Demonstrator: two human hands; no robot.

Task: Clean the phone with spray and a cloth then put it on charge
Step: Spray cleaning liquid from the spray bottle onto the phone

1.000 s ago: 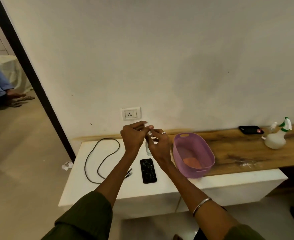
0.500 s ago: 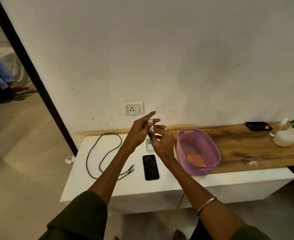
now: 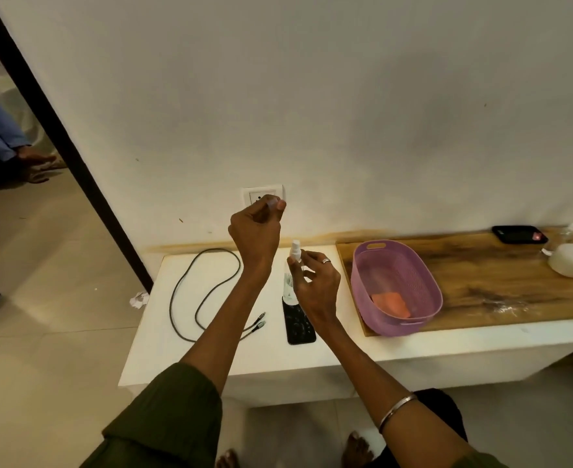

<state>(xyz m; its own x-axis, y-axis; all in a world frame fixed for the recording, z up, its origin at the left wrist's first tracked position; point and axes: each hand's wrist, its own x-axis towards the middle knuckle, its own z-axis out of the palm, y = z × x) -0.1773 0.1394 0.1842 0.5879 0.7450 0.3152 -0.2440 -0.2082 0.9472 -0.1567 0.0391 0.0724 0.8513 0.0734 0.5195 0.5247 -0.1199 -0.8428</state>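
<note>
At frame centre the left hand [image 3: 256, 231] pinches the clear cap [image 3: 273, 201], lifted off since a moment ago, when both hands met; the right hand [image 3: 315, 285] grips the small spray bottle [image 3: 294, 255]. The phone [image 3: 298, 324] lies below them, unsprayed. The cloth [image 3: 390, 303] waits in the basket [image 3: 423, 282], right; the cable [image 3: 204, 292], left, is unplugged.

Head-worn view, forward and downward

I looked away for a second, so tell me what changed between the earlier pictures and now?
The left hand pulled the clear cap off and lifted it up and away, in front of the wall socket. The right hand still holds the small spray bottle, its nozzle now bare. Phone, cable and purple basket stayed put.
</note>
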